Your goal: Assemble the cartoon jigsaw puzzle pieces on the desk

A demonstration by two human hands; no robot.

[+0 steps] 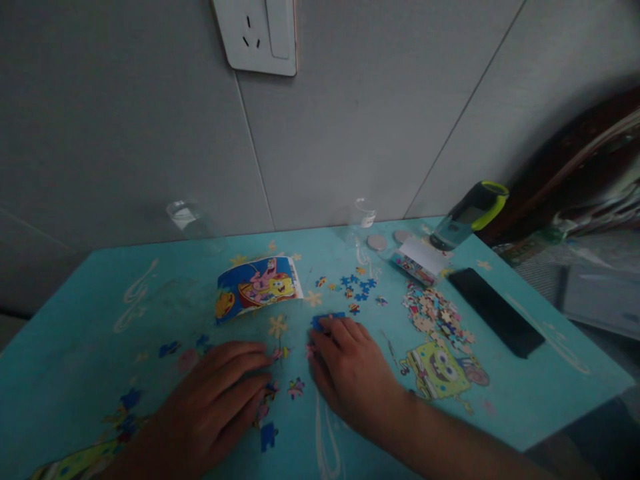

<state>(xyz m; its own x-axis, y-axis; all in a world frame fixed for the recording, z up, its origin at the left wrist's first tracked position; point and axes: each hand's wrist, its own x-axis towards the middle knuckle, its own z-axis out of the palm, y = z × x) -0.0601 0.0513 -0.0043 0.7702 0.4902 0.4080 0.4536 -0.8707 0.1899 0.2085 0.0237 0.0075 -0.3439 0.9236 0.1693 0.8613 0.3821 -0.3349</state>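
Note:
Both my hands lie on a turquoise table (pixel 100 313) strewn with small puzzle pieces. My left hand (pixel 215 400) rests flat with its fingers stretched out, the tips touching pink pieces (pixel 277 353). My right hand (pixel 350 370) lies palm down, fingers together, pressing on a blue cluster of joined pieces (pixel 325 321). A loose piece (pixel 296 388) sits between the hands. A curled reference picture (pixel 257 285) with cartoon characters lies behind them.
A heap of mixed pieces (pixel 437 317) and scattered blue pieces (pixel 357 285) lie to the right. A black phone (pixel 495 310), a tilted bottle with a green cap (pixel 470 217), two clear jars (pixel 187 220) and a wall socket (pixel 257 33) are further back.

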